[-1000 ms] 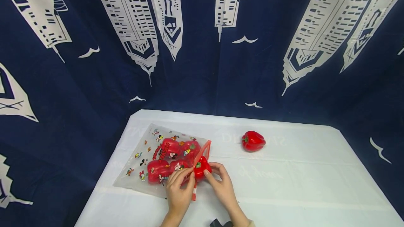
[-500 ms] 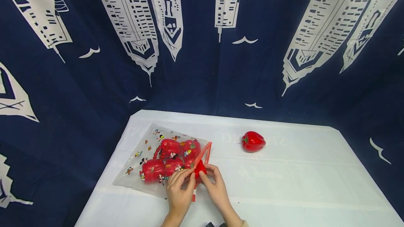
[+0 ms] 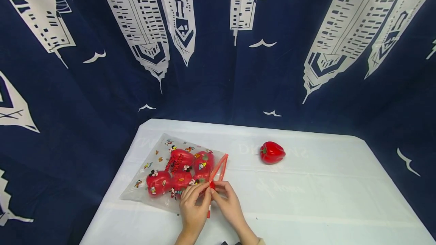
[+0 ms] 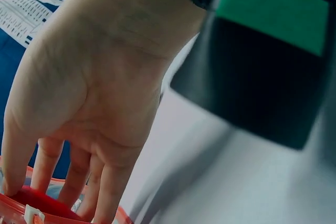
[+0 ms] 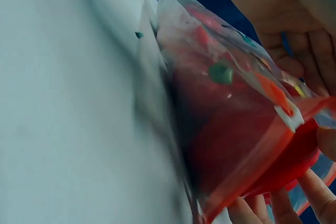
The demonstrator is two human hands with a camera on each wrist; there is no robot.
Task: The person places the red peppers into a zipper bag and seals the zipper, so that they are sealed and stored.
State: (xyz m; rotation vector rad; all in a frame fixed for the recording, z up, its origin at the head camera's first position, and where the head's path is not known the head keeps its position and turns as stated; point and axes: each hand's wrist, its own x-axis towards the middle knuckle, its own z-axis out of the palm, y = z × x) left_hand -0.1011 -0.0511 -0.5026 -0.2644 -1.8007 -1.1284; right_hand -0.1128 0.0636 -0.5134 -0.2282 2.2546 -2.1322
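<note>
head view: red pepper [image 3: 212,185] within right grip [image 3: 229,204], at bag mouth [image 3: 217,167]

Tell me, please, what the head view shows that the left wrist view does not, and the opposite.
Only the head view shows the loose red pepper and the cartoon print on the bag. Only the left wrist view shows the palm of the right hand and a green patch on a dark device. Both show that hand, the white table, the blue curtain and the bag's red edge.
</note>
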